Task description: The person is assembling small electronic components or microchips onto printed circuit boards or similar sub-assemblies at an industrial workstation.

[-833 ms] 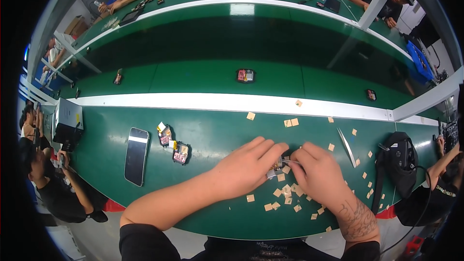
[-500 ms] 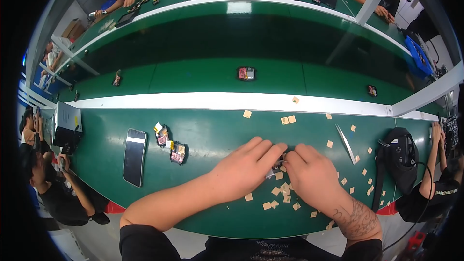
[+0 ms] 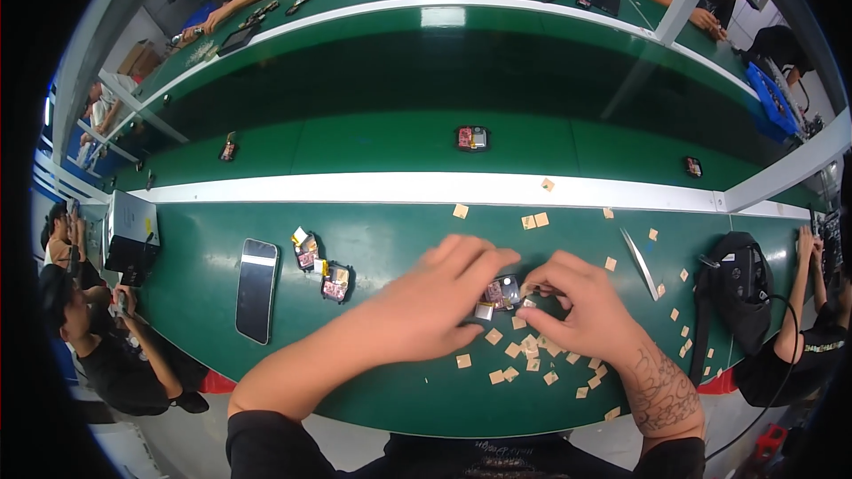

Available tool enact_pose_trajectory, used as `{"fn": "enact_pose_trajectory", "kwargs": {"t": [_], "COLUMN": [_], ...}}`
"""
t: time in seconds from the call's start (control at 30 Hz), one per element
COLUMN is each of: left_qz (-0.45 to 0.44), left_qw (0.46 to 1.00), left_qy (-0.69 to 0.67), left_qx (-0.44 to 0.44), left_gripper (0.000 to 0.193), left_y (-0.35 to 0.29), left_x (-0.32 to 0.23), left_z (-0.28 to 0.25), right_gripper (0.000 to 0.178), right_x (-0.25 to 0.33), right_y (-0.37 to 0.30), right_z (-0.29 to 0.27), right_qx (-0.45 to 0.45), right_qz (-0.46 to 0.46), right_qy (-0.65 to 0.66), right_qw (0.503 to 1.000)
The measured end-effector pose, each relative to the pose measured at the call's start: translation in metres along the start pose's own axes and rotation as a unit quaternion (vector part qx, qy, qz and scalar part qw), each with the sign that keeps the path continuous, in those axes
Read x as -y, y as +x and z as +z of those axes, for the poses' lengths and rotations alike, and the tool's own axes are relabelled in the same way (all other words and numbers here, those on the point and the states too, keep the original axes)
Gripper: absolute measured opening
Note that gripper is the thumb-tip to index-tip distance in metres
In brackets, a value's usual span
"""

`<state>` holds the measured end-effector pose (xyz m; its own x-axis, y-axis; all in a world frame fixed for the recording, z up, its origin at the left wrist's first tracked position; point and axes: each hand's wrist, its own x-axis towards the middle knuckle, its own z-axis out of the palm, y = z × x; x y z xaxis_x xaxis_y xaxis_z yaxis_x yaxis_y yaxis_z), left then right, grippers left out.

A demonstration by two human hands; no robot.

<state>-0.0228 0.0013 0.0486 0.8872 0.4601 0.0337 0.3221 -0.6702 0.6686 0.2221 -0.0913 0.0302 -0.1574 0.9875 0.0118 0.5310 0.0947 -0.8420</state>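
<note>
Hands: left hand and right hand pinched small dark gadget between fingertips.
Around: tan squares scattered on green table.

One phone, one tweezers, two hands, four small boards on bench.

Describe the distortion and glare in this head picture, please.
Head view: strong fisheye, so the white strip bows upward and black corners ring the picture; a lamp glare shines on the far bench; centre is sharp, both hands, left and right, on a small part, edges softer.
</note>
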Motion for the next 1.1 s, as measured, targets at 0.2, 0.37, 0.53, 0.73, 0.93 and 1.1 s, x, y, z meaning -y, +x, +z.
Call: {"fn": "enact_pose_trajectory", "kwargs": {"t": [0.2,0.37,0.53,0.73,0.93,1.1], "left_qz": [0.224,0.378,0.391,0.427,0.434,0.428], "left_qw": [0.896,0.837,0.854,0.841,0.846,0.851], "left_qy": [-0.382,-0.397,-0.343,-0.33,-0.306,-0.296], "left_qx": [-0.038,0.006,-0.007,-0.032,-0.05,-0.076], "left_gripper": [0.006,0.042,0.041,0.04,0.039,0.038], "left_y": [0.002,0.009,0.006,0.019,0.032,0.028], "left_x": [-0.059,-0.07,-0.054,-0.05,-0.049,-0.046], "left_z": [-0.055,-0.018,-0.021,-0.016,-0.016,-0.016], "right_gripper": [0.026,0.021,0.021,0.021,0.02,0.019], "right_x": [-0.014,-0.001,-0.011,-0.015,-0.016,-0.018], "right_y": [0.009,-0.002,0.009,0.001,0.003,0.005], "right_z": [0.011,-0.007,0.011,0.009,0.007,0.007], "right_qx": [0.03,-0.028,0.002,-0.005,0.017,0.015], "right_qz": [-0.074,-0.043,-0.069,-0.075,-0.056,-0.066], "right_qy": [-0.016,-0.075,-0.047,-0.068,-0.067,-0.071], "right_qw": [0.997,0.996,0.997,0.995,0.996,0.995]}}
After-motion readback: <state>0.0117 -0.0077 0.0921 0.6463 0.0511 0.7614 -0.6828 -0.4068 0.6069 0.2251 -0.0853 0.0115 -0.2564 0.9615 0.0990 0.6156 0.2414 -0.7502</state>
